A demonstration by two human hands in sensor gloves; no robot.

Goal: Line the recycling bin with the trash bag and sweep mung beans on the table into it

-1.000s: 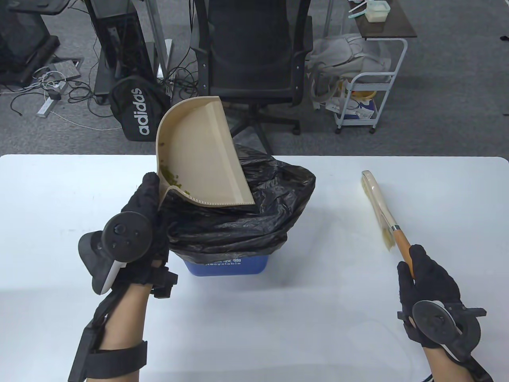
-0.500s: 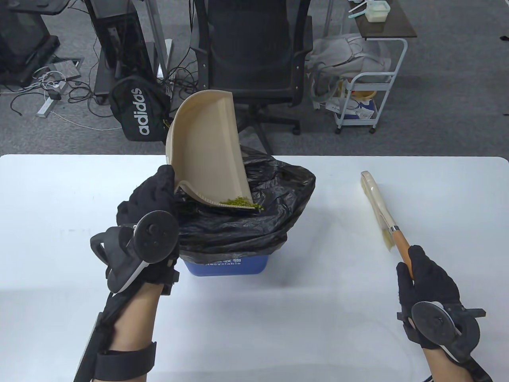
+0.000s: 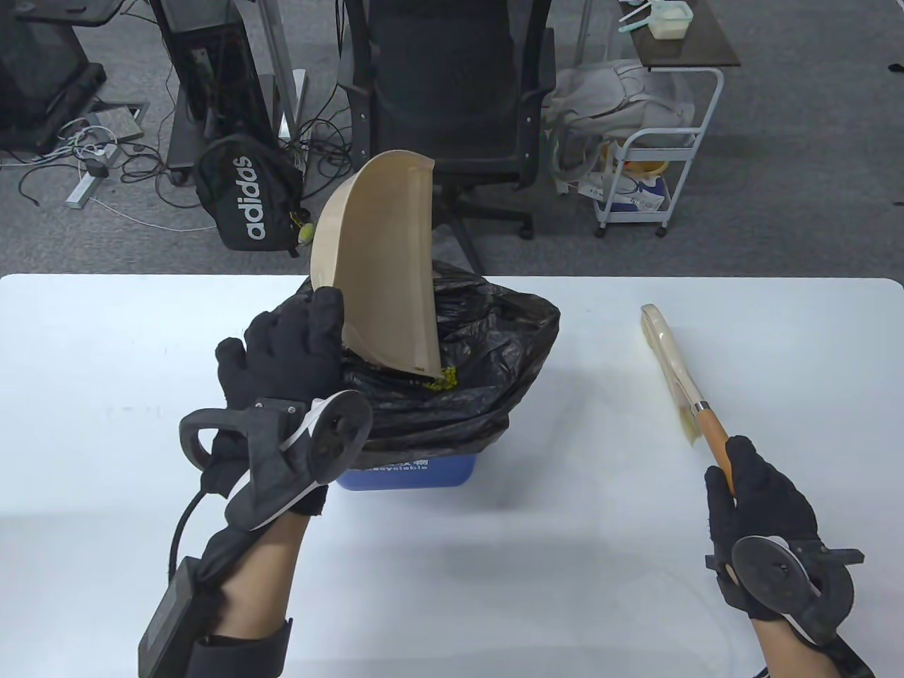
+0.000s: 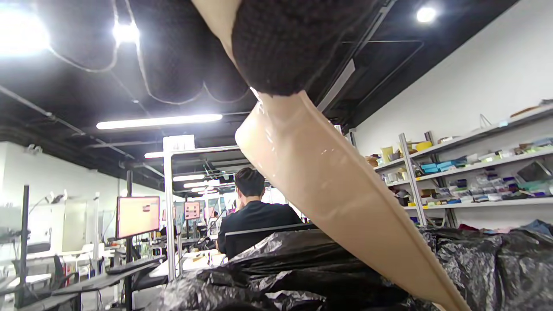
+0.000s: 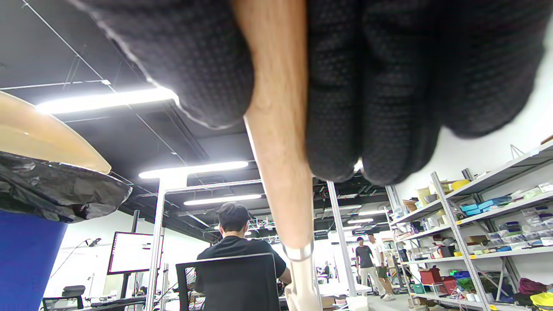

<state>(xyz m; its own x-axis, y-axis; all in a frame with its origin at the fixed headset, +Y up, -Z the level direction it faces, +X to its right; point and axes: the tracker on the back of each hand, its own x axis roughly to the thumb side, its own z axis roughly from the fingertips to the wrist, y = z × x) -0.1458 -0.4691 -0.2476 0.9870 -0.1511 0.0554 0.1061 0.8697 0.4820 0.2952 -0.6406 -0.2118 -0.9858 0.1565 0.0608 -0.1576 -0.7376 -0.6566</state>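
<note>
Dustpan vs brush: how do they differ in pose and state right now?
The dustpan is lifted and tipped steeply over the bagged bin; the brush lies flat on the table. The dustpan is spilling green beans at its lower corner; the brush is idle. Each is gripped by one hand: left hand, right hand.

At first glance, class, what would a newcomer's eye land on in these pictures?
The beige dustpan, tipped steeply by the left hand, spills green mung beans into the black trash bag lining the blue bin at table centre. On the right, the right hand grips a wooden-handled brush.
</note>
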